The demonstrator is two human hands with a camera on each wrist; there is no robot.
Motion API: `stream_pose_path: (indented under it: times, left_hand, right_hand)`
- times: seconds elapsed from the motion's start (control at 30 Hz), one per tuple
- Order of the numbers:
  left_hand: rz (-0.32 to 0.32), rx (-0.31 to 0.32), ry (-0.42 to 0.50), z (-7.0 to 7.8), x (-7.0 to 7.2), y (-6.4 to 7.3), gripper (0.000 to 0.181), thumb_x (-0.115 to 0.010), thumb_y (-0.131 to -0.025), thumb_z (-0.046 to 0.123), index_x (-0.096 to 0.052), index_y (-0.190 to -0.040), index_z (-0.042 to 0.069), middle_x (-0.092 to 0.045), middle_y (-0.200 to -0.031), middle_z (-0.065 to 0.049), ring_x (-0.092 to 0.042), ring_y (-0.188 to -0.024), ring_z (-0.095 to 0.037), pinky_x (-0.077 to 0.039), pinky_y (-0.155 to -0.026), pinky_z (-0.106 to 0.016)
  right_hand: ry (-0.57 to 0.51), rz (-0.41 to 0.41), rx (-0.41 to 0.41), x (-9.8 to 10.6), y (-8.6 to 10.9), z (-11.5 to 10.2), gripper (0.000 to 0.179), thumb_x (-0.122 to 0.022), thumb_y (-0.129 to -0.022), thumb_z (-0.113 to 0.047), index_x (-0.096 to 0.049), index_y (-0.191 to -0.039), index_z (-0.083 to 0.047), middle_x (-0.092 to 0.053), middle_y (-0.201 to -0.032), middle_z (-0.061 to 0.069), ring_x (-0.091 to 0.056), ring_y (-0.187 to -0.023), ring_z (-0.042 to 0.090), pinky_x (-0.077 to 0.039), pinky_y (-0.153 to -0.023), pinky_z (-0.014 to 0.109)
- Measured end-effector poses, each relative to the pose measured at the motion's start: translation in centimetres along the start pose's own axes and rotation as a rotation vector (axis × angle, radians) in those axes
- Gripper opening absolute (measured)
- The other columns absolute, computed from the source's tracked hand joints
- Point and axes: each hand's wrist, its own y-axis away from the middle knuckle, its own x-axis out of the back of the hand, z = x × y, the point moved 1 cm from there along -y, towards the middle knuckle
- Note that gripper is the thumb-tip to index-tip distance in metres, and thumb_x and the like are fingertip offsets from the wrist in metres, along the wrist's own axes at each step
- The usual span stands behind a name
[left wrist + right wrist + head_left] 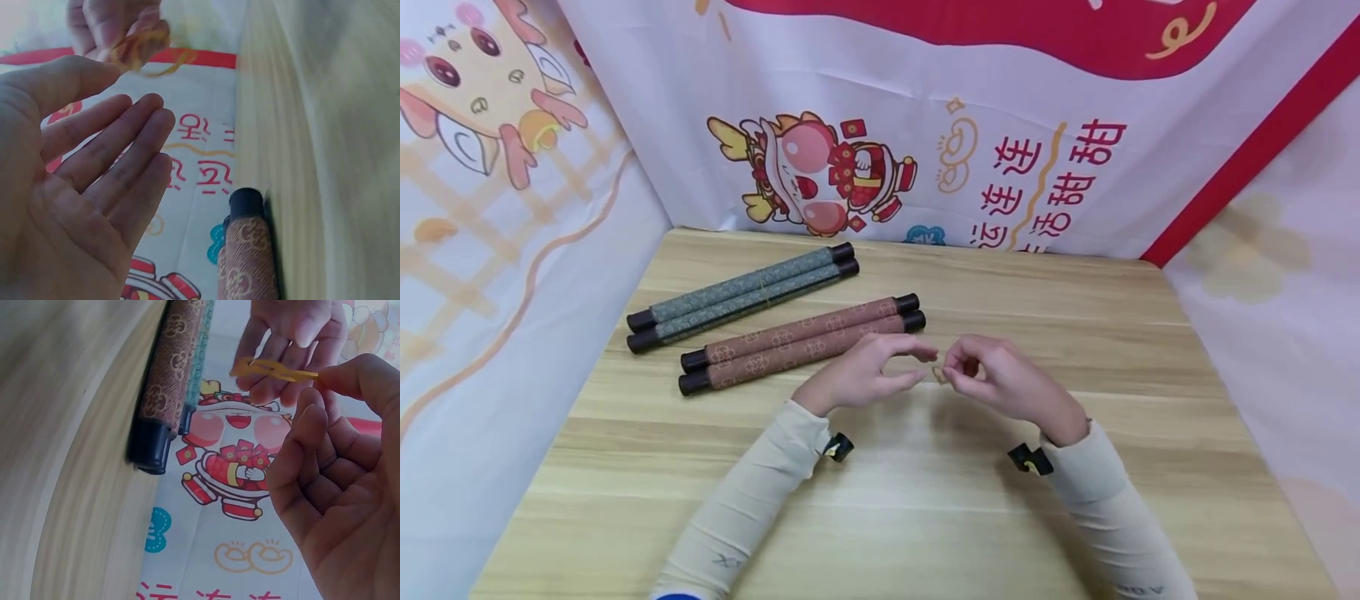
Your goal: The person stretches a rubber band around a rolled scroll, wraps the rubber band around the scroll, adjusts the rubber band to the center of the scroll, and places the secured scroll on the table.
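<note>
My right hand pinches a yellow rubber band between thumb and forefinger, its other fingers curled in. The band hangs as a loose, slack loop from those fingertips, over the wooden table. Facing it, my left hand holds nothing; its fingers are extended and its thumb stands apart, as the left wrist view shows. The fingertips of both hands are close together, with the band in the gap between them. Behind the left hand lies a pair of reddish-brown patterned scrolls with dark end knobs, side by side.
Farther back on the wooden table lies a pair of grey-green scrolls, with a thin band around their middle. A printed white and red cloth hangs along the table's back edge, and more printed cloth stands at both sides.
</note>
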Motion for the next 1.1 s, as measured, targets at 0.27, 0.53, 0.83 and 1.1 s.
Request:
stream_pose_path:
  times: [0.27, 0.53, 0.83, 1.1]
  left_hand:
    - [-0.051, -0.056, -0.013, 0.4, -1.5, 0.0, 0.033, -0.067, -0.103, 0.011, -0.069, -0.135, 0.005, -0.074, -0.132, -0.008, -0.072, -0.12, -0.017, -0.056, -0.107, -0.031]
    - [-0.006, -0.087, -0.013, 1.2, -1.8, 0.2, 0.028, -0.068, -0.102, 0.009, -0.074, -0.129, 0.007, -0.077, -0.126, -0.005, -0.071, -0.119, -0.018, -0.056, -0.107, -0.034]
    - [0.044, -0.095, -0.009, 1.2, -1.6, 0.7, 0.021, -0.067, -0.104, 0.014, -0.078, -0.122, 0.012, -0.078, -0.12, -0.001, -0.071, -0.114, -0.013, -0.056, -0.104, -0.031]
    - [0.049, -0.045, 0.037, 1.0, -1.7, 1.1, 0.019, -0.068, -0.103, 0.013, -0.078, -0.12, 0.011, -0.08, -0.114, -0.005, -0.073, -0.104, -0.01, -0.059, -0.097, -0.032]
  right_hand:
    - [-0.03, 0.029, -0.003, -0.7, 0.6, -0.7, 0.006, -0.071, -0.1, -0.009, -0.069, -0.096, -0.013, -0.07, -0.088, -0.004, -0.061, -0.079, 0.008, -0.058, -0.07, 0.028]
    - [-0.028, 0.045, 0.007, -1.0, 1.4, -1.2, 0.004, -0.071, -0.1, -0.008, -0.069, -0.096, -0.01, -0.071, -0.089, -0.002, -0.063, -0.08, 0.01, -0.059, -0.072, 0.029]
    - [-0.013, 0.056, -0.019, -0.7, 1.5, -1.4, 0.004, -0.069, -0.101, -0.01, -0.07, -0.097, -0.01, -0.07, -0.088, -0.002, -0.063, -0.079, 0.011, -0.057, -0.071, 0.03]
    - [0.02, 0.056, -0.03, -1.1, 0.9, -1.6, 0.005, -0.071, -0.1, -0.012, -0.071, -0.098, -0.008, -0.07, -0.087, -0.001, -0.063, -0.078, 0.012, -0.056, -0.069, 0.027]
